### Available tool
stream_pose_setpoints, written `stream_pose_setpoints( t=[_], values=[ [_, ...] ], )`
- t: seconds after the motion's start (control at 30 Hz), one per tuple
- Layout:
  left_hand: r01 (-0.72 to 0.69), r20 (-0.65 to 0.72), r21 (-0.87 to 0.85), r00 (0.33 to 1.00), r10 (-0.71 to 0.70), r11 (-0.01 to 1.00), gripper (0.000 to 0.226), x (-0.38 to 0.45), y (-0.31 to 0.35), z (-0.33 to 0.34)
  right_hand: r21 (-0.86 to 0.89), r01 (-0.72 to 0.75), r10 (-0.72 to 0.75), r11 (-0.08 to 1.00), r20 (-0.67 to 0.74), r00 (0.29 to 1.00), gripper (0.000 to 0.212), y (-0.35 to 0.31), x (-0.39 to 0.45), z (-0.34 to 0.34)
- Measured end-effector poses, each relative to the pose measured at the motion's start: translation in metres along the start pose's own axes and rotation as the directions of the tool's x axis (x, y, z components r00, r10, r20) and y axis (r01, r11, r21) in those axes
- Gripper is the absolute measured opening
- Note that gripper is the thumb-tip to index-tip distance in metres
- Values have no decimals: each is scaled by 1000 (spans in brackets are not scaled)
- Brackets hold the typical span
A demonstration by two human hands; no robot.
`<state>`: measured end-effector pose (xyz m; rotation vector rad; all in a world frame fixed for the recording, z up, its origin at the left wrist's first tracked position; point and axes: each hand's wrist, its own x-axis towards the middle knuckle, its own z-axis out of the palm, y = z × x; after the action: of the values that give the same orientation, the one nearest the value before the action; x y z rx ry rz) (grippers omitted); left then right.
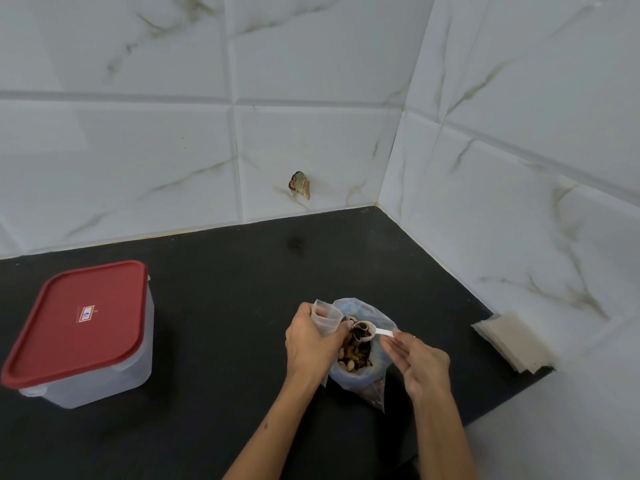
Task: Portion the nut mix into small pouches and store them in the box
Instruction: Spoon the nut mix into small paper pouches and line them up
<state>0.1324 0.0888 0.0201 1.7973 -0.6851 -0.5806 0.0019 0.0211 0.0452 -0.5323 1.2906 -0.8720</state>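
A clear plastic bag of nut mix stands open on the black counter. My left hand grips a small clear pouch at its mouth, right beside the bag. My right hand pinches the handle of a white plastic spoon; its bowl, loaded with nuts, hovers over the bag's opening next to the pouch. The storage box, translucent with a red lid shut on it, sits at the left of the counter.
A stack of flat empty pouches lies at the counter's right edge against the wall. White marbled tile walls meet in a corner behind. A chipped spot marks the back wall.
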Motion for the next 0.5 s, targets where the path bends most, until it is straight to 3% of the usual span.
stream_pose_setpoints(
  t=[0.13,0.23,0.37,0.5],
  values=[
    [-141,-91,159,983,157,977,34,-7,6,3,63,24,-23,998,-17,1000,7,-8,-8,-3],
    [-230,-115,273,956,269,934,19,-11,15,7,115,81,-82,990,-3,997,8,-20,-18,-4],
    [-237,-79,369,955,285,899,16,-13,25,15,178,166,-174,970,26,984,7,-33,-34,-2],
    [-194,-43,288,976,215,938,21,-17,35,21,198,258,-274,946,60,960,7,-39,-49,2]
  ],
)
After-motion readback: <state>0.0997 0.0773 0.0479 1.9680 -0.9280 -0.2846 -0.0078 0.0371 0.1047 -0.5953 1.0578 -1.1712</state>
